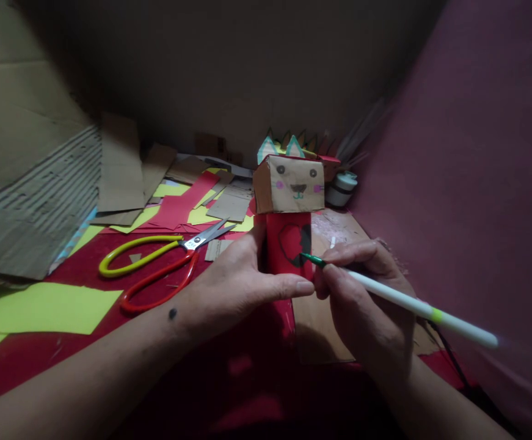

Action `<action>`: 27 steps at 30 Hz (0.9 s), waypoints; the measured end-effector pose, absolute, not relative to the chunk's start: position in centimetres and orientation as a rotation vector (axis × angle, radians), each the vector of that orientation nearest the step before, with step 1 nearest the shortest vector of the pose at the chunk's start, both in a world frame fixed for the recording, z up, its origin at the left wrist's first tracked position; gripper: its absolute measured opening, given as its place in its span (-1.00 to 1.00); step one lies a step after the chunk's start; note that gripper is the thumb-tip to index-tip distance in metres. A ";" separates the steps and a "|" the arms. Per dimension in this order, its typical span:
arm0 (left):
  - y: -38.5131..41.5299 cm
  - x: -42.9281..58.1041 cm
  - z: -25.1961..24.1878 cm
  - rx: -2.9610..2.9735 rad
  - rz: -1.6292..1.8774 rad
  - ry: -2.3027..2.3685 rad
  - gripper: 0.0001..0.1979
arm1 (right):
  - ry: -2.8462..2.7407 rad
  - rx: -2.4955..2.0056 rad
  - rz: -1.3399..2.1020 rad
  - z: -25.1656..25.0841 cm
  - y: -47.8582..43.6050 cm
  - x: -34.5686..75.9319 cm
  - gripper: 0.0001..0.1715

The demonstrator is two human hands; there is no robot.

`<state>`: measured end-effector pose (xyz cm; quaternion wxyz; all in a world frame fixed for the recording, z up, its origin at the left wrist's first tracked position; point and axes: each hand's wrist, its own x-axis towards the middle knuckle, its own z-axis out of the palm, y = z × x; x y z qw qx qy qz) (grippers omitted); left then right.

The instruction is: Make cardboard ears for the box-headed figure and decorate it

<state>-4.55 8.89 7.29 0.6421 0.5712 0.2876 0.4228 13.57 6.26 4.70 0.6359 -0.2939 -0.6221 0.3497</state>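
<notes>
A cardboard cat figure (pixel 297 183) stands upright in the middle, with a drawn face on its box head and pointed ears edged in green. Its red body (pixel 288 241) bears a dark rounded outline, filled in black along the right side. My left hand (pixel 242 269) grips the body from the left, thumb across its lower front and fingers hidden behind. In my right hand (pixel 361 293) is a white marker (pixel 394 296) with a green front end, held like a pen. Its tip touches the body at the outline's lower right.
Scissors (pixel 196 242) with one yellow and one red handle lie spread left of the figure. Yellow paper (pixel 50 308), red paper (pixel 187 205) and cardboard scraps (pixel 121 162) cover the table's left. A small white jar (pixel 342 188) stands behind right, beside a pink wall (pixel 467 153).
</notes>
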 end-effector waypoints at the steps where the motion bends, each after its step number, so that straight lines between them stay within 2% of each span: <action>1: 8.9 -4.5 7.3 1.301 0.968 0.661 -0.55 | -1.416 -0.669 0.799 4.7 6.3 13.6 -0.84; 14: 8.9 -4.6 7.3 1.340 0.977 0.699 -0.55 | -1.412 -0.716 0.789 4.5 6.4 13.8 -0.90; 21: 8.9 -4.6 7.4 1.328 0.981 0.675 -0.57 | -1.433 -0.691 0.811 4.7 6.2 13.7 -0.88; 27: 8.8 -4.6 7.6 1.286 0.954 0.681 -0.52 | -1.417 -0.661 0.816 4.9 6.4 13.6 -0.86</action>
